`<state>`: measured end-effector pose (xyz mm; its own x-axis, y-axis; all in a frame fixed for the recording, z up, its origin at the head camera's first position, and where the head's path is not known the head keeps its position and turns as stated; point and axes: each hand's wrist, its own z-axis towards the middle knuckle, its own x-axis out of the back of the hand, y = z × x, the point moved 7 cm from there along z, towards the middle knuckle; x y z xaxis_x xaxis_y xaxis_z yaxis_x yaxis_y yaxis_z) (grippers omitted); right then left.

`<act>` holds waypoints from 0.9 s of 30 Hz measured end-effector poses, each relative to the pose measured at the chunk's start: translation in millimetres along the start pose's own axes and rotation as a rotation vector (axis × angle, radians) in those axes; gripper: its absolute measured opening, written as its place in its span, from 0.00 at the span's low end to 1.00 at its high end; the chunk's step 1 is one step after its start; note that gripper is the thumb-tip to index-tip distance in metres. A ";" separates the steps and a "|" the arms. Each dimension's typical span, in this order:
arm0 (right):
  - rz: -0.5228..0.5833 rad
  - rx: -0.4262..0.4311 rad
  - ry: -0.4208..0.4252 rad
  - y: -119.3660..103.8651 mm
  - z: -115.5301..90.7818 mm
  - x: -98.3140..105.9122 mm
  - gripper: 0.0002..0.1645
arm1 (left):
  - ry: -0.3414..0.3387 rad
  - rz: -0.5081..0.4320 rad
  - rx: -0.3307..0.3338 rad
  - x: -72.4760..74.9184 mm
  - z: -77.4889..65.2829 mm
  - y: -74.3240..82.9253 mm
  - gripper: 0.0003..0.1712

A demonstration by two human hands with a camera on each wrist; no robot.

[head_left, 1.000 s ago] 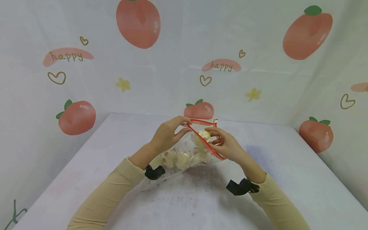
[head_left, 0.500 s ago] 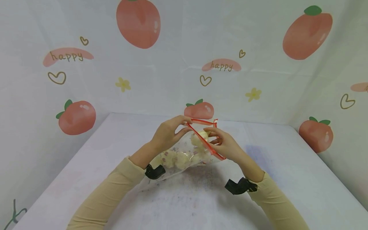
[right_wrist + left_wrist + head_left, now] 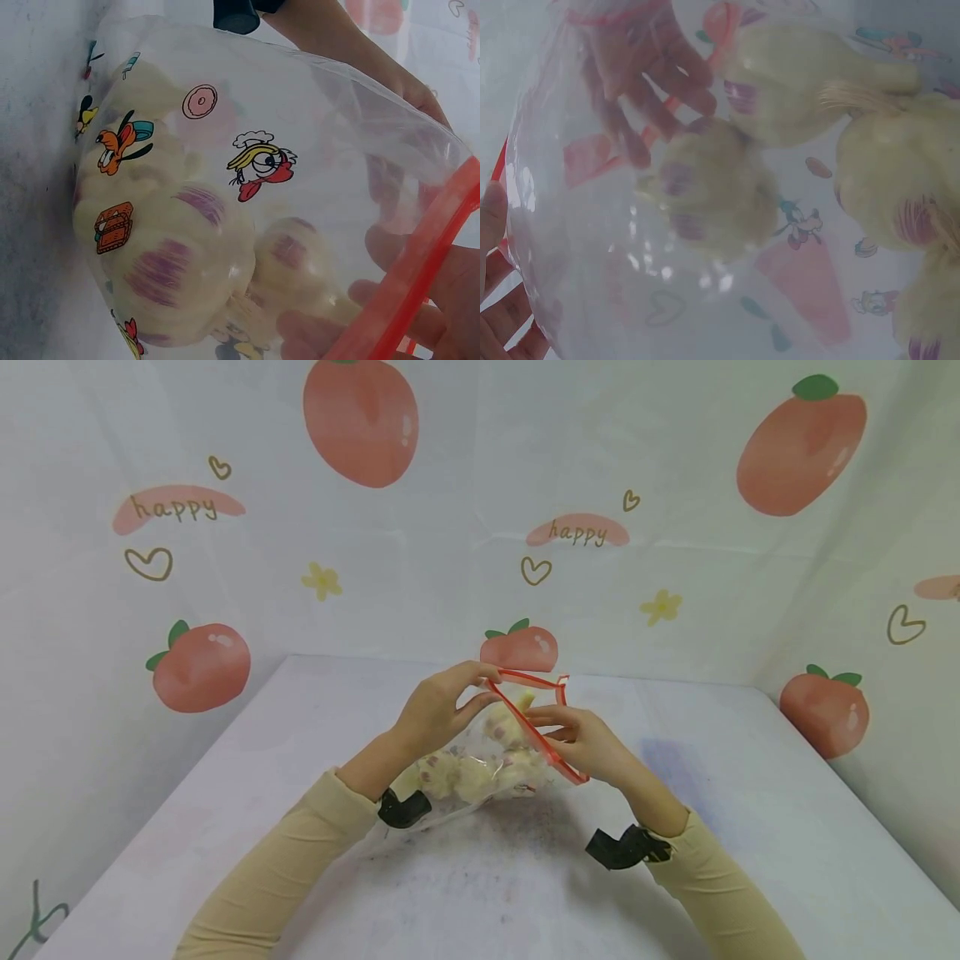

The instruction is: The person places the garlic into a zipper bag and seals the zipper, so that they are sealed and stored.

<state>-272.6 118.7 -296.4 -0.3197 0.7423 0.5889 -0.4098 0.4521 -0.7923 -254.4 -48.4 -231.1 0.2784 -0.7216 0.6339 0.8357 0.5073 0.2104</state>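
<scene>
A clear zip bag (image 3: 457, 752) with a red-edged mouth and cartoon prints holds several garlic bulbs (image 3: 180, 262), whitish with purple streaks. My left hand (image 3: 438, 706) pinches the left corner of the bag's mouth between thumb and fingers, keeping it raised and wide. My right hand (image 3: 581, 739) reaches into the mouth from the right, its loosely bent fingers (image 3: 660, 97) apart from one another. Just off those fingertips, inside the bag, is one garlic bulb (image 3: 712, 195) with its stem toward the hand; no finger curls round it. Whether they touch is unclear.
Everything is on a whitish table (image 3: 495, 893) with faint bluish stains. A pale backdrop cloth (image 3: 450, 527) printed with red fruit rises behind it. Black straps (image 3: 626, 847) sit at both wrists.
The right hand's garlic bulb has moved left and deeper into the bag, and the fingers have let go of it. The left hand stays in place.
</scene>
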 end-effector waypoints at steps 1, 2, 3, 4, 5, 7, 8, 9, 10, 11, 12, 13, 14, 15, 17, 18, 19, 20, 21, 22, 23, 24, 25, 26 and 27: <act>0.001 0.000 -0.007 0.5 0.3 -0.8 0.24 | 0.002 0.001 -0.001 0.1 0.1 -0.2 0.14; -0.002 0.001 -0.015 0.9 0.5 -1.6 0.23 | 0.006 0.001 -0.002 0.4 0.3 -0.3 0.14; -0.007 0.002 -0.023 0.9 0.7 -2.6 0.23 | 0.009 0.002 -0.005 0.7 0.5 -0.3 0.14; -0.009 0.005 -0.032 0.4 0.7 -3.6 0.23 | 0.014 0.002 -0.009 1.0 0.8 -0.3 0.14; -0.009 0.007 -0.040 0.3 0.7 -4.7 0.22 | 0.018 0.002 -0.014 1.3 1.0 -0.2 0.15; -0.018 0.021 -0.051 -0.9 0.6 -6.3 0.22 | 0.023 0.003 -0.021 1.5 1.2 0.1 0.15; -0.031 0.030 -0.047 -1.8 0.3 -6.3 0.21 | 0.023 0.002 -0.025 1.5 1.1 0.3 0.15; -0.041 0.041 -0.040 -2.6 0.2 -5.9 0.20 | 0.023 0.001 -0.026 1.4 1.0 0.2 0.15; -0.045 0.052 -0.032 -3.3 -0.1 -4.9 0.19 | 0.023 -0.001 -0.027 1.3 0.8 0.2 0.15; -0.055 0.063 -0.018 -3.7 -0.6 -3.2 0.19 | 0.022 -0.003 -0.027 1.2 0.6 0.0 0.15; -0.068 0.072 0.000 -4.3 -1.2 -0.9 0.18 | 0.020 -0.005 -0.026 1.0 0.2 -0.3 0.15; -0.076 0.076 0.020 -4.8 -1.9 1.7 0.17 | 0.019 -0.008 -0.025 0.8 -0.2 -0.5 0.15; -0.082 0.075 0.040 -5.2 -2.8 4.7 0.17 | 0.017 -0.010 -0.025 0.6 -0.5 -0.6 0.15; -0.084 0.073 0.060 -5.1 -3.7 7.8 0.17 | 0.015 -0.012 -0.025 0.3 -0.8 -0.6 0.15; -0.089 0.066 0.105 -5.2 -6.1 15.2 0.17 | 0.009 -0.012 -0.030 -0.4 -1.3 0.0 0.15; -0.088 0.059 0.129 -5.1 -7.3 19.0 0.17 | 0.006 -0.012 -0.033 -0.6 -1.6 0.5 0.15; -0.083 0.050 0.153 -4.7 -8.6 23.1 0.16 | 0.005 -0.011 -0.038 -0.8 -1.7 1.2 0.15; -0.079 0.045 0.176 -4.0 -9.7 27.3 0.16 | 0.004 -0.012 -0.043 -0.9 -1.8 2.1 0.15; -0.077 0.035 0.199 -3.3 -11.1 31.5 0.16 | 0.005 -0.012 -0.048 -1.1 -2.1 2.8 0.15; -0.078 0.028 0.221 -2.7 -12.6 35.4 0.16 | 0.006 -0.014 -0.053 -1.2 -2.3 3.6 0.15; -0.084 0.019 0.241 -2.0 -14.1 39.1 0.16 | 0.008 -0.016 -0.055 -1.3 -2.6 4.1 0.15; -0.090 0.006 0.257 -1.1 -15.3 42.0 0.17 | 0.012 -0.015 -0.056 -1.2 -3.0 4.8 0.15; -0.098 -0.007 0.269 0.3 -16.3 44.4 0.17 | 0.012 -0.013 -0.057 -1.3 -3.6 5.3 0.16; -0.112 -0.010 0.274 0.5 -17.5 45.8 0.18 | 0.011 -0.014 -0.057 -1.7 -4.2 5.7 0.15; -0.126 -0.020 0.272 2.0 -18.1 46.4 0.18 | 0.009 -0.017 -0.057 -2.4 -4.8 6.1 0.15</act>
<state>-272.8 163.0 -273.5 -0.0255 0.7838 0.6205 -0.4140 0.5566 -0.7202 -247.6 -45.8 -234.9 0.2684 -0.7340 0.6238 0.8656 0.4680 0.1783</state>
